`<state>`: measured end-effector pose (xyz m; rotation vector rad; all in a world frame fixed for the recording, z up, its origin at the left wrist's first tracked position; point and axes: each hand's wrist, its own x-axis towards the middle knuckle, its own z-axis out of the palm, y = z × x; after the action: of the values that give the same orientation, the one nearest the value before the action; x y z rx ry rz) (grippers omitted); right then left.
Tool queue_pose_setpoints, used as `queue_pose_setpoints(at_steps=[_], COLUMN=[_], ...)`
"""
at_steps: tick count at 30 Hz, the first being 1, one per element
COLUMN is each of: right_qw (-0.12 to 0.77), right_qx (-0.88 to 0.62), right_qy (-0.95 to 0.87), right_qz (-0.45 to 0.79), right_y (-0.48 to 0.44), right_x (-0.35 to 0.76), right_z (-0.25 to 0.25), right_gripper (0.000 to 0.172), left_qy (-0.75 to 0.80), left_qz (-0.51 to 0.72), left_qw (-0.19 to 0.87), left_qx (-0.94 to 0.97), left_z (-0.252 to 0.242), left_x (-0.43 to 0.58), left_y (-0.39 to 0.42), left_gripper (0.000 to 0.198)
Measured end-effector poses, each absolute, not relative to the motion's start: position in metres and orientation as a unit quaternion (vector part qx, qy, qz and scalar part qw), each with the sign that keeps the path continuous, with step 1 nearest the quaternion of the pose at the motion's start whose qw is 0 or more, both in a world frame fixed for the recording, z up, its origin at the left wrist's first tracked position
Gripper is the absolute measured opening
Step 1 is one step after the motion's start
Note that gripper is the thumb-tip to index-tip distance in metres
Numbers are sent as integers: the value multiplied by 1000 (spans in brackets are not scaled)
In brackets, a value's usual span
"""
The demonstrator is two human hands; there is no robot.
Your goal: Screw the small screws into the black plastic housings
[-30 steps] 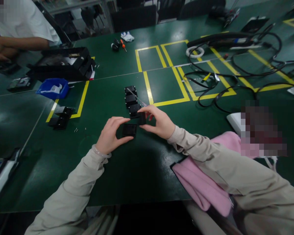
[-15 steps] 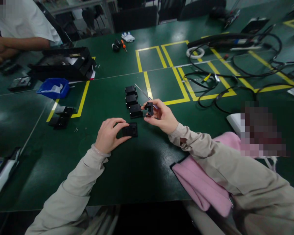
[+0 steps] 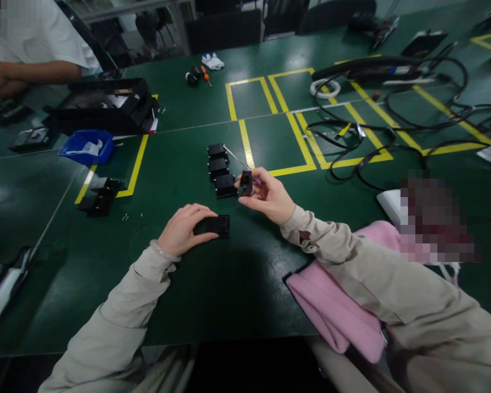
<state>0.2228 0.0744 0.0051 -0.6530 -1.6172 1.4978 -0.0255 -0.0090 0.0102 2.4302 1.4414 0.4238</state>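
Note:
My left hand (image 3: 187, 229) grips a flat, rectangular black plastic part (image 3: 220, 226) by its edges, thumb on the near side and fingers on the far side. The part lies low at the table surface. Between the thumb and fingers of my right hand (image 3: 270, 195) is a small black plastic block (image 3: 246, 183) with a notch in it. A thin screwdriver (image 3: 235, 156) is also tucked in that hand, its metal shaft pointing away to the upper left. Just beyond the hands stand three black boxy housings (image 3: 218, 168) in a row, with small shiny bits at their sides.
More black housings (image 3: 100, 196) and several tiny screws (image 3: 125, 217) lie to the left. A blue bin (image 3: 71, 147) sits near a black case (image 3: 137, 106), by a co-worker. Black cables (image 3: 366, 144) spread at right; a pink cloth (image 3: 335, 311) lies under my right forearm.
My left hand and the flat black part have come slightly nearer to me. In my right hand the small block has turned, showing a different side.

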Motion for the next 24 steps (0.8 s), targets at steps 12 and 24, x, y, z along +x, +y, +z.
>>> queue_pose_setpoints(at_steps=[12,24], right_qw=[393,382], right_qx=[-285,-280], right_qy=[-654,-690], right_qz=[580,548], right_y=[71,66], right_x=[221,220], right_z=[9,10], right_gripper=[60,52], left_qy=[488,720], left_qz=[136,121], left_qw=[110,31], left_qx=[855,683], left_z=[19,41], left_x=[-12,-147], left_y=[-22,-123], left_gripper=[42,36])
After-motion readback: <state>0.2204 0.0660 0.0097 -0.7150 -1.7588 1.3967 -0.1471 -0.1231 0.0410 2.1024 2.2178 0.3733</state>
